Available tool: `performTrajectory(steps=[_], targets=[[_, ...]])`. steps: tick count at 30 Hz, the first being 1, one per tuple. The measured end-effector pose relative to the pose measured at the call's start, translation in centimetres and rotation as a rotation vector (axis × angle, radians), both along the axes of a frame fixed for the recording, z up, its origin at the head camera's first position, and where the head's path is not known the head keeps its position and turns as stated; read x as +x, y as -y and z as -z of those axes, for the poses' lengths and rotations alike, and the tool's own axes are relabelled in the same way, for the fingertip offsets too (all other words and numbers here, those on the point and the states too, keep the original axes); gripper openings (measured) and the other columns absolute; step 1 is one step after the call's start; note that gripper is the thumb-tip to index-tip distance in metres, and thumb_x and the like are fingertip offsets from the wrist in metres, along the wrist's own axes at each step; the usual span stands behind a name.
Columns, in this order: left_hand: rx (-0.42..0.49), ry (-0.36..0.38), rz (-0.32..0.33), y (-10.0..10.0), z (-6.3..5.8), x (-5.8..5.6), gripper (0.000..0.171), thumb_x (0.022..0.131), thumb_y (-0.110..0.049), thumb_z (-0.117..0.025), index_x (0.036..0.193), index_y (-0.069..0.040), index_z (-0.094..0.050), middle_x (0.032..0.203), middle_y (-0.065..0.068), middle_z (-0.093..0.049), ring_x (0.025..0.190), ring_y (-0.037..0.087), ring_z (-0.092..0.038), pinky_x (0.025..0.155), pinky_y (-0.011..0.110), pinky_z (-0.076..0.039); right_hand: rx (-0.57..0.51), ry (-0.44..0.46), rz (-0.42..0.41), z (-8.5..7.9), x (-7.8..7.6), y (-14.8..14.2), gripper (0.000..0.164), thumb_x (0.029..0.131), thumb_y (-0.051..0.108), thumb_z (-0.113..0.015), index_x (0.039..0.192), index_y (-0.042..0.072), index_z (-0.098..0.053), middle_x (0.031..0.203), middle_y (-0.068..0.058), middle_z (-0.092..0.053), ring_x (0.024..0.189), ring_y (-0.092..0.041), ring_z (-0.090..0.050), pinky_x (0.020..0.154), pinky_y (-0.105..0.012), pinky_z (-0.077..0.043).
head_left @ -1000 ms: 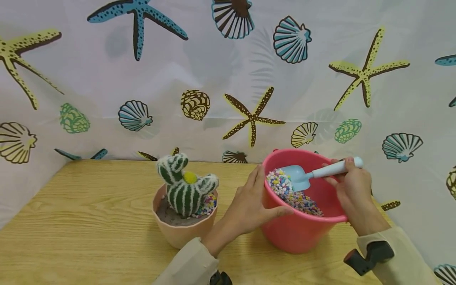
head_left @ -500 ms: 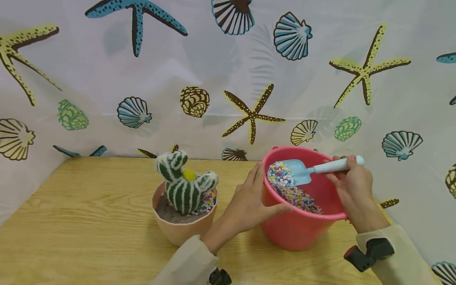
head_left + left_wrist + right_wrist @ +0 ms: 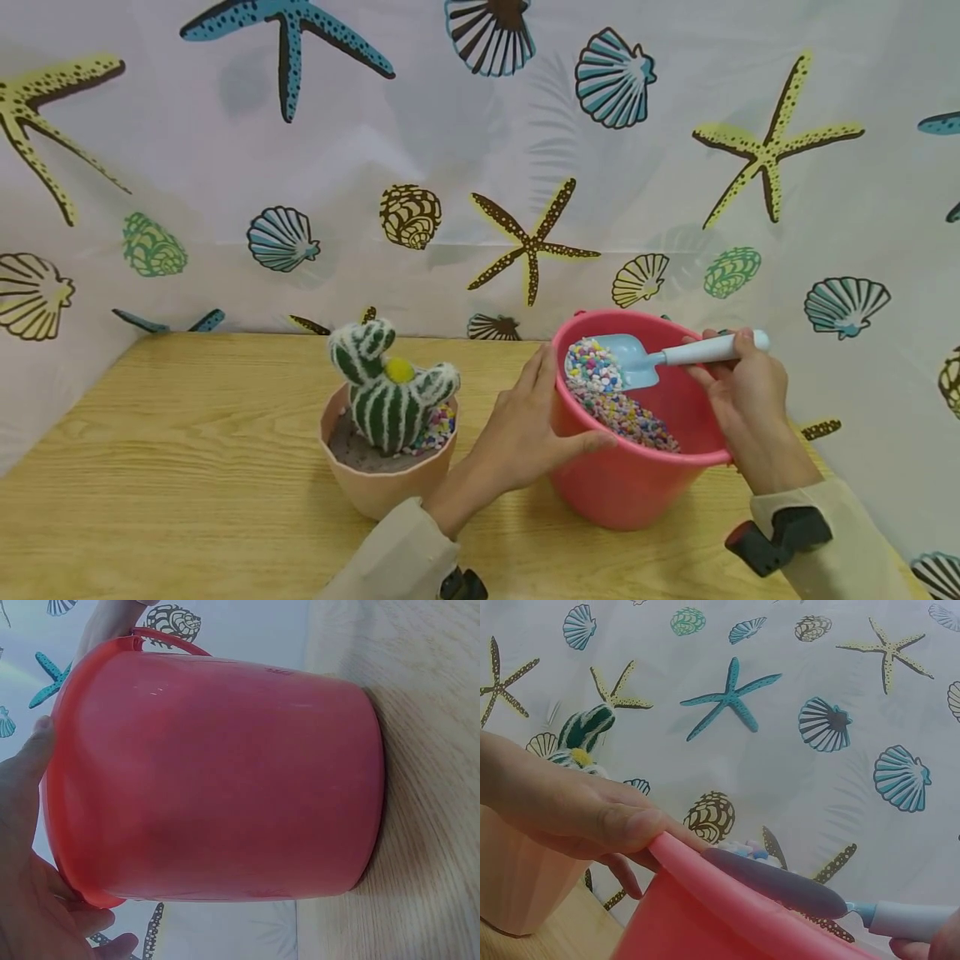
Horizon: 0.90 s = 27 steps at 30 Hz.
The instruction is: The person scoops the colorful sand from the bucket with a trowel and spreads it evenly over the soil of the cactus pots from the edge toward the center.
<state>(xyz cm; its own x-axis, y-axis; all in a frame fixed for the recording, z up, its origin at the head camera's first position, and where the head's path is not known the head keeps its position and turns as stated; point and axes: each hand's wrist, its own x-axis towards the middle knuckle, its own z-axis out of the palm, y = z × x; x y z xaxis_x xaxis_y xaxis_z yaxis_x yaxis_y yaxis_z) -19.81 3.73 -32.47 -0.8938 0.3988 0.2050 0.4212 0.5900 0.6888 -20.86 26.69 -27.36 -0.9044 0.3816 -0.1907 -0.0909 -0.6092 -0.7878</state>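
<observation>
In the head view, a pink bucket (image 3: 622,496) stands on the table, holding small multicoloured pebbles (image 3: 633,423). My left hand (image 3: 517,433) grips its left side, thumb and fingers spread around the rim; the left wrist view shows the bucket wall (image 3: 225,772) and that hand (image 3: 34,862) at the rim. My right hand (image 3: 750,400) holds a light-blue hand shovel (image 3: 637,367) by its white handle over the bucket mouth. Pebbles (image 3: 591,367) are heaped on the blade. In the right wrist view, the shovel (image 3: 780,881) is seen edge-on beside the pink rim (image 3: 727,900).
Left of the bucket is a peach pot (image 3: 375,492) with a knitted cactus (image 3: 386,415), grey filling and some coloured pebbles on its right side. The wooden table (image 3: 180,467) ends at a white cloth (image 3: 337,150) printed with starfish and shells.
The shovel has risen slightly inside the bucket and its pebble-covered blade shows more clearly. Over the last half second it has barely moved. My left hand stays on the rim.
</observation>
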Motion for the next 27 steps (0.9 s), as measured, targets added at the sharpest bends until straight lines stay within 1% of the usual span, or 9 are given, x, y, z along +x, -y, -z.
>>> performTrajectory(steps=[6, 9, 11, 13, 15, 17, 20, 23, 27], targets=[[-0.002, 0.0, 0.004, -0.1, 0.1, 0.0, 0.117, 0.075, -0.067, -0.066, 0.154, -0.018, 0.003, 0.162, 0.006, -0.007, 0.139, 0.039, -0.032, 0.112, 0.053, -0.029, -0.023, -0.006, 0.011, 0.1, 0.0, -0.1, 0.041, 0.101, 0.031, -0.038, 0.139, 0.016, -0.03, 0.125, -0.004, -0.042, 0.128, -0.023, -0.038, 0.103, -0.041, -0.034], [-0.003, -0.004, 0.003, -0.1, 0.1, 0.0, 0.117, 0.075, -0.067, -0.066, 0.155, -0.017, 0.002, 0.161, 0.006, -0.008, 0.138, 0.039, -0.033, 0.112, 0.053, -0.029, 0.021, -0.004, 0.006, 0.1, 0.2, 0.0, 0.034, 0.101, 0.031, -0.037, 0.132, 0.016, -0.034, 0.123, -0.004, -0.042, 0.123, -0.021, -0.041, 0.101, -0.04, -0.037], [-0.004, -0.007, 0.004, -0.1, 0.1, 0.0, 0.117, 0.075, -0.068, -0.066, 0.155, -0.016, 0.002, 0.161, 0.006, -0.008, 0.137, 0.04, -0.034, 0.111, 0.053, -0.03, 0.08, 0.003, -0.022, 0.1, 0.2, 0.0, 0.027, 0.102, 0.03, -0.036, 0.124, 0.015, -0.038, 0.118, -0.004, -0.044, 0.113, -0.018, -0.051, 0.093, -0.038, -0.046], [0.0, -0.008, 0.006, 0.0, 0.1, 0.0, 0.117, 0.075, -0.068, -0.066, 0.155, -0.016, 0.001, 0.161, 0.006, -0.009, 0.137, 0.039, -0.034, 0.111, 0.054, -0.031, 0.137, 0.007, -0.06, 0.2, 0.3, 0.0, 0.02, 0.102, 0.029, -0.036, 0.115, 0.014, -0.039, 0.114, -0.004, -0.046, 0.098, -0.014, -0.061, 0.082, -0.033, -0.054], [0.005, -0.008, 0.006, 0.0, 0.2, 0.0, 0.116, 0.074, -0.067, -0.066, 0.155, -0.016, 0.001, 0.161, 0.005, -0.009, 0.138, 0.037, -0.033, 0.11, 0.054, -0.031, 0.192, 0.012, -0.097, 0.3, 0.2, -0.1, 0.018, 0.103, 0.028, -0.035, 0.111, 0.013, -0.039, 0.11, -0.004, -0.049, 0.085, -0.013, -0.066, 0.071, -0.027, -0.058], [0.007, -0.008, 0.005, 0.0, 0.1, 0.0, 0.116, 0.075, -0.067, -0.066, 0.155, -0.017, 0.001, 0.161, 0.005, -0.009, 0.139, 0.036, -0.032, 0.11, 0.055, -0.031, 0.201, 0.012, -0.119, 0.3, 0.2, -0.1, 0.018, 0.102, 0.029, -0.036, 0.11, 0.012, -0.039, 0.108, -0.004, -0.051, 0.08, -0.014, -0.067, 0.067, -0.026, -0.058], [0.003, -0.007, 0.005, 0.0, 0.0, 0.0, 0.116, 0.075, -0.067, -0.066, 0.155, -0.016, 0.001, 0.161, 0.005, -0.008, 0.139, 0.036, -0.032, 0.11, 0.055, -0.031, 0.207, 0.013, -0.115, 0.5, 0.0, -0.2, 0.019, 0.102, 0.029, -0.036, 0.109, 0.012, -0.039, 0.107, -0.003, -0.051, 0.086, -0.013, -0.065, 0.068, -0.026, -0.058], [-0.003, -0.002, 0.006, 0.0, 0.0, 0.1, 0.116, 0.075, -0.068, -0.065, 0.155, -0.016, 0.001, 0.161, 0.006, -0.008, 0.139, 0.038, -0.032, 0.11, 0.055, -0.03, 0.227, 0.014, -0.087, 1.0, -0.3, -0.5, 0.021, 0.102, 0.031, -0.037, 0.11, 0.012, -0.04, 0.11, -0.004, -0.051, 0.093, -0.015, -0.064, 0.076, -0.03, -0.057], [-0.008, -0.004, 0.005, 0.1, -0.1, 0.1, 0.116, 0.075, -0.068, -0.064, 0.155, -0.016, 0.002, 0.162, 0.005, -0.008, 0.141, 0.036, -0.03, 0.111, 0.055, -0.029, 0.215, 0.008, -0.059, 1.2, -0.5, -0.5, 0.023, 0.102, 0.032, -0.037, 0.114, 0.014, -0.04, 0.116, -0.005, -0.047, 0.107, -0.017, -0.058, 0.092, -0.039, -0.047]])
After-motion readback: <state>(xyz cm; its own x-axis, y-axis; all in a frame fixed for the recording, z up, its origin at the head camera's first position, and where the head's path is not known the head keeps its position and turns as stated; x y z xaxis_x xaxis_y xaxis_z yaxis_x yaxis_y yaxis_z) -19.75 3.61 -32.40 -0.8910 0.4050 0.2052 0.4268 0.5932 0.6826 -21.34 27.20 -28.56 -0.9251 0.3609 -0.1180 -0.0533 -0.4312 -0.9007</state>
